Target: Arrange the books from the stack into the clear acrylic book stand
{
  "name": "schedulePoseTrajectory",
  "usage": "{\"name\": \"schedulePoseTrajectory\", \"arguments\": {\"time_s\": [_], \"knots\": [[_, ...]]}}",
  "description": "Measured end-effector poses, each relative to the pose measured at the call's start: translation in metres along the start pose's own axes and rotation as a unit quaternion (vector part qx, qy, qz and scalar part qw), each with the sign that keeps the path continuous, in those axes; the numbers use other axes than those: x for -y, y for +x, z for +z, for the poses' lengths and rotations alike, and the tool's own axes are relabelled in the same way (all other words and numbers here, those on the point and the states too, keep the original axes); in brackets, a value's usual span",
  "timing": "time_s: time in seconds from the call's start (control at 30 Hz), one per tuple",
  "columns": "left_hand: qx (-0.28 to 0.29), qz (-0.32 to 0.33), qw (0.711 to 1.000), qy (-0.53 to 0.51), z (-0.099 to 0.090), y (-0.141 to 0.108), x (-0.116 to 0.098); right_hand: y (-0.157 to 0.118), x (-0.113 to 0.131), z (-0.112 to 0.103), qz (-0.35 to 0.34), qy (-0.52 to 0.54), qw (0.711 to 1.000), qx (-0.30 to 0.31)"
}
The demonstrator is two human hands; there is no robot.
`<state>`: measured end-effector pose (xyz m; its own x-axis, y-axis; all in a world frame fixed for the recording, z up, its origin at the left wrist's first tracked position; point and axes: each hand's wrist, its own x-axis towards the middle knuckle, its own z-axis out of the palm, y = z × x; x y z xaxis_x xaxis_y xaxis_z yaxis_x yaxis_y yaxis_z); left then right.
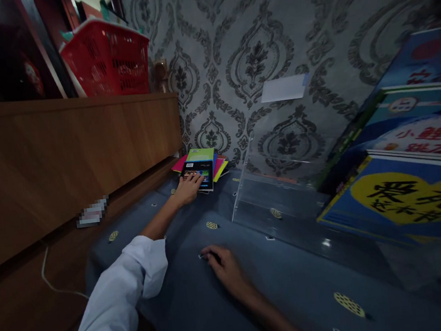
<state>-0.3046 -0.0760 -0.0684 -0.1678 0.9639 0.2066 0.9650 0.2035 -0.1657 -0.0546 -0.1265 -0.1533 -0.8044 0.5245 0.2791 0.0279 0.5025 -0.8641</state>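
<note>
My left hand (189,188) reaches forward and rests on the dark lower part of the top book (200,169), its fingers spread over the cover. Under that book lie several thin books (221,168) with pink, yellow and blue edges, fanned out on the grey cloth (185,276) near the wall. My right hand (222,263) is nearer to me, low over the cloth, with its fingers curled and the thumb close to them. Whether anything small sits between those fingers is too hard to make out.
A clear plastic rack (286,179) stands on the cloth, with picture books (402,192) at its right. At the left, a wooden cabinet (67,146) bears a red basket (107,59). A white cable (52,280) hangs below the cabinet.
</note>
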Motion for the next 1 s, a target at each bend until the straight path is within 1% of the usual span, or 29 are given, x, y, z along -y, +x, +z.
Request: {"name": "schedulePoseTrajectory", "arguments": {"time_s": [0.17, 0.27, 0.33, 0.4, 0.47, 0.5, 0.53, 0.57, 0.7, 0.8, 0.9, 1.0], "knots": [[-0.003, 0.003, 1.0, 0.0, -0.005, -0.027, -0.012, 0.002, -0.008, 0.003, 0.003, 0.025, 1.0, -0.013], [-0.004, 0.012, 1.0, 0.002, -0.007, -0.055, -0.024, 0.003, -0.008, 0.002, 0.004, 0.071, 0.997, -0.018], [-0.001, 0.028, 1.0, -0.002, -0.008, -0.078, -0.031, 0.001, -0.006, -0.002, 0.017, 0.102, 0.994, -0.038], [0.023, 0.054, 0.998, -0.03, -0.008, -0.1, -0.034, -0.003, -0.005, -0.009, 0.032, 0.119, 0.991, -0.059], [0.079, 0.085, 0.99, -0.077, -0.007, -0.116, -0.033, -0.011, -0.003, -0.017, 0.044, 0.117, 0.989, -0.074], [0.108, 0.096, 0.985, -0.099, -0.007, -0.119, -0.031, -0.016, -0.001, -0.022, 0.05, 0.111, 0.989, -0.079], [0.128, 0.099, 0.98, -0.116, -0.006, -0.119, -0.028, -0.021, 0.0, -0.026, 0.055, 0.103, 0.99, -0.082], [0.136, 0.092, 0.978, -0.128, -0.006, -0.116, -0.025, -0.027, 0.001, -0.03, 0.06, 0.094, 0.99, -0.084], [0.106, 0.021, 0.984, -0.142, 0.003, -0.086, -0.012, -0.048, 0.006, -0.045, 0.067, 0.041, 0.993, -0.089], [0.099, -0.003, 0.985, -0.141, 0.016, -0.069, -0.008, -0.066, 0.009, -0.059, 0.057, -0.032, 0.993, -0.095], [0.103, -0.017, 0.985, -0.139, 0.031, -0.065, -0.008, -0.083, 0.008, -0.075, 0.041, -0.09, 0.991, -0.094], [0.105, -0.026, 0.985, -0.135, 0.038, -0.066, -0.009, -0.096, -0.001, -0.087, 0.039, -0.104, 0.988, -0.103]]}}
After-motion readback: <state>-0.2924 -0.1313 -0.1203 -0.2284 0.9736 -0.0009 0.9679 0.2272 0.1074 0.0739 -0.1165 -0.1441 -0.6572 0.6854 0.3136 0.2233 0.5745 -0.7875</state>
